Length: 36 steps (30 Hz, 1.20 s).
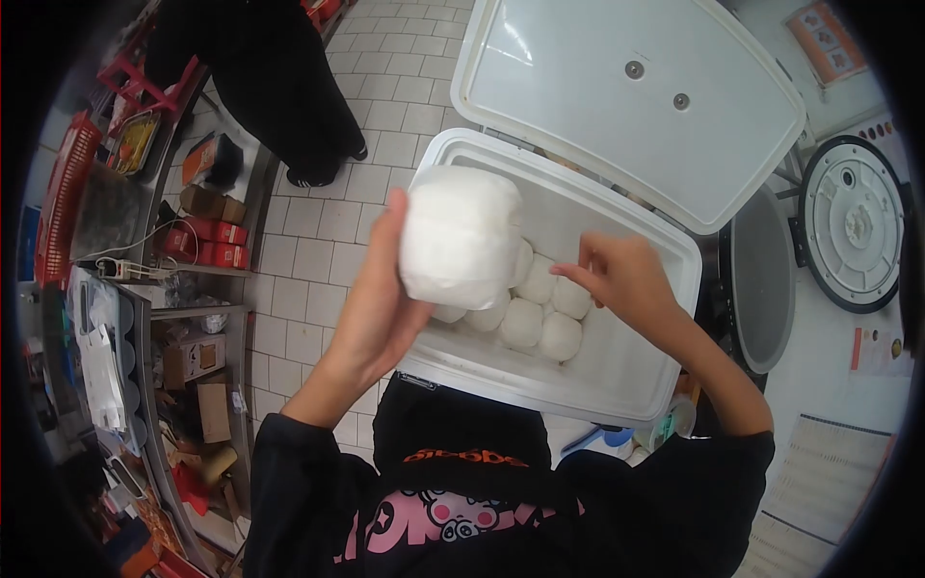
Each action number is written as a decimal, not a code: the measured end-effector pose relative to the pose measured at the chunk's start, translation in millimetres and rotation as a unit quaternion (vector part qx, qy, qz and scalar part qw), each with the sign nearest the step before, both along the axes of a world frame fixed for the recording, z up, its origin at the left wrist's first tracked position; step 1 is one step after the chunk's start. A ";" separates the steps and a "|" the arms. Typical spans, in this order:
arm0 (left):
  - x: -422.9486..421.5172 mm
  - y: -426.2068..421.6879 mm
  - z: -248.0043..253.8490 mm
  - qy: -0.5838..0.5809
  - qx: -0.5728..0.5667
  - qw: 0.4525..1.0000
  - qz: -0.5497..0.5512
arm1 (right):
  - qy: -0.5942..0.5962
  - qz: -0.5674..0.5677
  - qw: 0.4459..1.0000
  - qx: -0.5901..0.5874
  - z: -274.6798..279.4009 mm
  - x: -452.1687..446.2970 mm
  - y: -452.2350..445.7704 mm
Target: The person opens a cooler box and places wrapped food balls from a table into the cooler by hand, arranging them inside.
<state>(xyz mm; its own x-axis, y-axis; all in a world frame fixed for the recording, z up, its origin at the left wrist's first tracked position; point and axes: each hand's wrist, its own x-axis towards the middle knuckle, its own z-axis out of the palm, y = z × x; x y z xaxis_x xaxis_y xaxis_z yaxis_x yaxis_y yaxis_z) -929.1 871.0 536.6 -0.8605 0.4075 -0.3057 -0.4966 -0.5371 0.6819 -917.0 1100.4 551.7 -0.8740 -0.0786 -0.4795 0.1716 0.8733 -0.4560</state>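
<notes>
My left hand [371,303] holds up a large, smooth white ball, dough-like with a faint seam [460,238], close to the camera above the left end of a white lidded bin [617,390]. Its fingers are wrapped beneath and along the left side, partly hidden by the ball. Over the bin's interior, my right hand [626,284] is closed, its fingers curled and the thumb near the index finger; whatever it may pinch is not visible. Below both hands, several similar white balls [521,323] lie together on the bin floor, some covered by the held ball and my right hand.
The bin's lid [626,106] stands raised behind it. At right are a grey round tub [766,279] and a round lid [853,223]. Cluttered metal shelves [198,313] line the left side. Another person [279,87] in black stands on the tiled floor [313,246].
</notes>
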 end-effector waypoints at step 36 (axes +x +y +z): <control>12.4 -40.6 -32.3 0.382 -0.559 0.735 0.031 | -0.355 -0.349 0.730 -0.468 -127.5 62.2 18.0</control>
